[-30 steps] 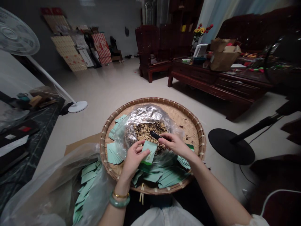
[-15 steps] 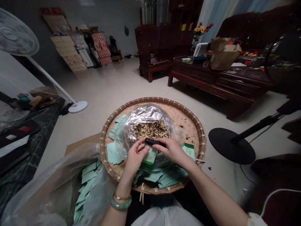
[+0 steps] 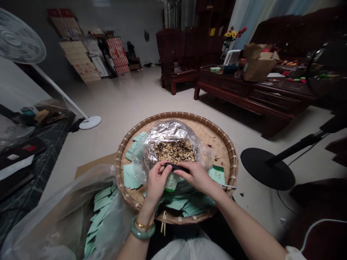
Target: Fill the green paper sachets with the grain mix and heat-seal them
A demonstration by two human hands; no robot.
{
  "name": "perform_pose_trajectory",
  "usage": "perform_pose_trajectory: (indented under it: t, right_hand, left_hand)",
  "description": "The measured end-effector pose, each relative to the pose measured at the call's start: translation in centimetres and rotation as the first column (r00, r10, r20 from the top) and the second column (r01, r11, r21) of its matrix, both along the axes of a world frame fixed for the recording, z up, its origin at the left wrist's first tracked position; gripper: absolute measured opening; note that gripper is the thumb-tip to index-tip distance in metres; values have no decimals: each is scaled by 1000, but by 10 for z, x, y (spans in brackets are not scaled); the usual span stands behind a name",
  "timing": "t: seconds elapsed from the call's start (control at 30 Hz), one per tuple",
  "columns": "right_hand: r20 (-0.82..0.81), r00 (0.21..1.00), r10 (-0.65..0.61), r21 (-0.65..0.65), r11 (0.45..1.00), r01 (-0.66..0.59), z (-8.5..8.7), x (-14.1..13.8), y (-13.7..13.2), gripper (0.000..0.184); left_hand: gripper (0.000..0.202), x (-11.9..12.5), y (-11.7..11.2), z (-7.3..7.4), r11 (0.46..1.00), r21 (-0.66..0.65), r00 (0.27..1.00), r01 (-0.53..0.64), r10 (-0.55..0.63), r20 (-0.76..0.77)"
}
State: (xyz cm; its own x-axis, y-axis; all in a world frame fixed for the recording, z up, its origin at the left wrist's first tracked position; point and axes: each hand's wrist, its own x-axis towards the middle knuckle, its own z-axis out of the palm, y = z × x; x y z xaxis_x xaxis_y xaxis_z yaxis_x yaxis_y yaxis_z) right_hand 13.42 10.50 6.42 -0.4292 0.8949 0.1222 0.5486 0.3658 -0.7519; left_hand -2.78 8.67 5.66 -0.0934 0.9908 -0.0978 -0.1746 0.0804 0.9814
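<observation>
Left of the tray, pale green packets [image 3: 101,209] are lying in a clear plastic bag [image 3: 65,216]. The left hand [image 3: 155,182] is gripping a green paper packet [image 3: 171,182], and the right hand [image 3: 196,177] is pinching a small black tool [image 3: 177,167] above it. Both are working over a woven bamboo tray [image 3: 230,159], just below a foil-lined bag [image 3: 169,131] of dried herbs [image 3: 175,151], with bare weave showing toward the right rim.

Slim black tool [image 3: 176,167] spans left hand [image 3: 156,185], right hand [image 3: 196,177]; green paper packet [image 3: 171,182] beneath.
</observation>
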Motion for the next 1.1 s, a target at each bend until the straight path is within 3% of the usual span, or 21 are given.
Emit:
perform_pose_trajectory:
  t: [1.1]
  right_hand:
    - [-19,1000,12,36,999,-11,-8,-3,1,28]
  left_hand:
    - [32,-2,1,-4,1000,-2,1000,-23,23,-9]
